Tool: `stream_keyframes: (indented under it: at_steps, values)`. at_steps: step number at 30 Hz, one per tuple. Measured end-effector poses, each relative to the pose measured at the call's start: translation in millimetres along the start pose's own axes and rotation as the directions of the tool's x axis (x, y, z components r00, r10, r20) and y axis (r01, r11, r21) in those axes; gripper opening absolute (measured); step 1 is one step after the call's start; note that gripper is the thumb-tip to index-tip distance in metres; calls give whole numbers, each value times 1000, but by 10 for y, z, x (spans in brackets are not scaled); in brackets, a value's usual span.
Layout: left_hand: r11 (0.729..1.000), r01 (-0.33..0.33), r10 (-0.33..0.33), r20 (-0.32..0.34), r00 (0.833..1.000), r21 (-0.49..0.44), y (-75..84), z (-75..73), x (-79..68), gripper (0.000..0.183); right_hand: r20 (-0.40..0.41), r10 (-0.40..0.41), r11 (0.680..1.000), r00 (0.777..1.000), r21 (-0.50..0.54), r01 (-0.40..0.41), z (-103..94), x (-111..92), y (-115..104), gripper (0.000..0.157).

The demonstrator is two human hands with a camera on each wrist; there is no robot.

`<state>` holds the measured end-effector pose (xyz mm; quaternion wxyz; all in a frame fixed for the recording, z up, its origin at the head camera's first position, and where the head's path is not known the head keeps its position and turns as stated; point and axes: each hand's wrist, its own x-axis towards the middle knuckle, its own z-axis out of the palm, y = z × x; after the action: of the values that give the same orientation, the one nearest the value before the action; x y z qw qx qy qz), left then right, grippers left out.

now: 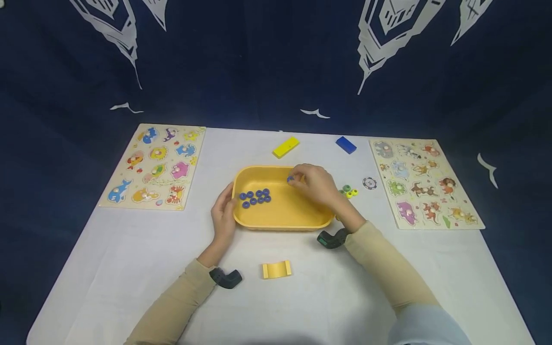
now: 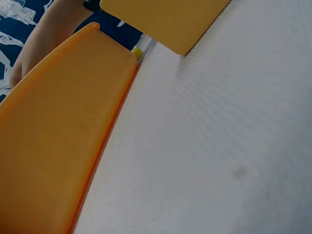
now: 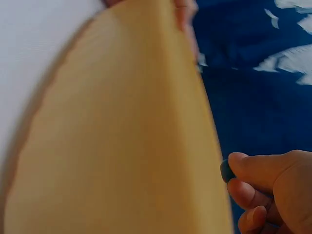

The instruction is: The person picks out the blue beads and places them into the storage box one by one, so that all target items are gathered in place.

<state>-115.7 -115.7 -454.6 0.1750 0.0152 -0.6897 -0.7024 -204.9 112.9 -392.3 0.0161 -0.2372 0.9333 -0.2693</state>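
Note:
A yellow tray [image 1: 282,223] sits mid-table with several small blue beads [image 1: 253,201] grouped in its left half. My left hand [image 1: 223,215] holds the tray's left end, its thumb near the rim. Over the tray's right half, my right hand [image 1: 316,184] pinches one blue bead [image 3: 226,171] between thumb and fingertips. Close in the right wrist view, the tray [image 3: 112,126] hides much of the scene. The left wrist view shows the tray's outer wall [image 2: 63,131].
Green and yellow beads [image 1: 348,191] and a round chip [image 1: 369,183] lie right of the tray. Behind it are a yellow block [image 1: 285,147] and a blue block [image 1: 346,144]. A curved yellow block [image 1: 277,270] lies in front. Animal puzzle boards [image 1: 166,184] [image 1: 424,182] flank both sides.

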Motion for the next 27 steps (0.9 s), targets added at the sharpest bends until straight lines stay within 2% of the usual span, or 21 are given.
stream_keyframes:
  at_steps: [5,11,15,18,20,23,27]
  values:
    - [1000,-8,8,-2,1000,0,8,6,-7,42,116,-8,998,993,-63,16,245,139,-66,18]
    - [1000,-12,12,-4,1000,3,11,4,-12,42,140,-47,989,989,-130,66,474,246,-117,18]
    - [1000,-11,11,0,1000,-2,14,7,-15,42,160,-28,995,987,-93,44,502,254,-128,23]
    - [1000,-6,6,3,1000,-4,18,5,-14,42,157,8,1000,988,-9,-7,413,197,-130,29]
    - [1000,-7,7,3,1000,0,22,-1,-11,42,117,12,998,993,63,-19,309,124,-125,31]
    - [1000,-3,3,-2,1000,7,18,3,-5,42,-11,-7,987,1000,158,8,114,-52,-76,30]
    - [1000,23,-23,-7,1000,1,-2,10,-8,42,-205,-24,973,978,219,70,-118,-349,114,28]
